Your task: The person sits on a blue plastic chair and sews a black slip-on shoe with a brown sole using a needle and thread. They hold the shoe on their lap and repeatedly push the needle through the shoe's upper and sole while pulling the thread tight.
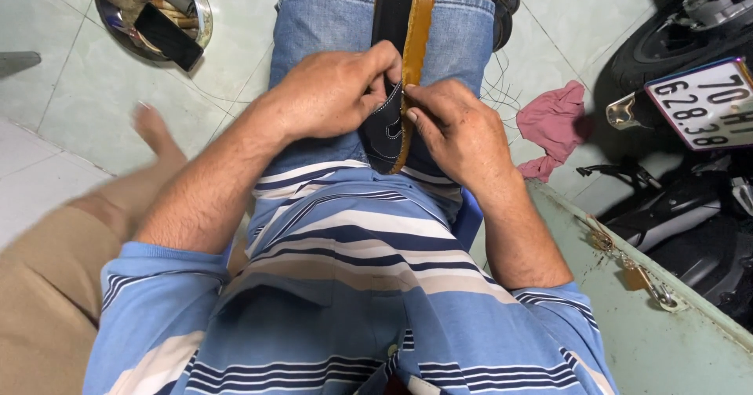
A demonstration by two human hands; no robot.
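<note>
A dark sandal with a tan sole edge (401, 18) lies lengthwise on my lap, over denim shorts (314, 26). My left hand (333, 91) grips the sandal's near end from the left, fingers curled on the dark stitched upper. My right hand (459, 132) pinches the tan edge from the right, thumb and fingers pressed against the sole. Whether a needle or thread is between the fingers cannot be told.
A round metal bowl of tools (153, 10) sits on the green tiled floor at upper left. A pink rag (553, 124) lies to the right, near loose thread. A motorbike's rear (690, 89) stands far right. A pale green metal box edge (651, 324) is beside my right arm. Another person's leg and foot (153, 132) are at left.
</note>
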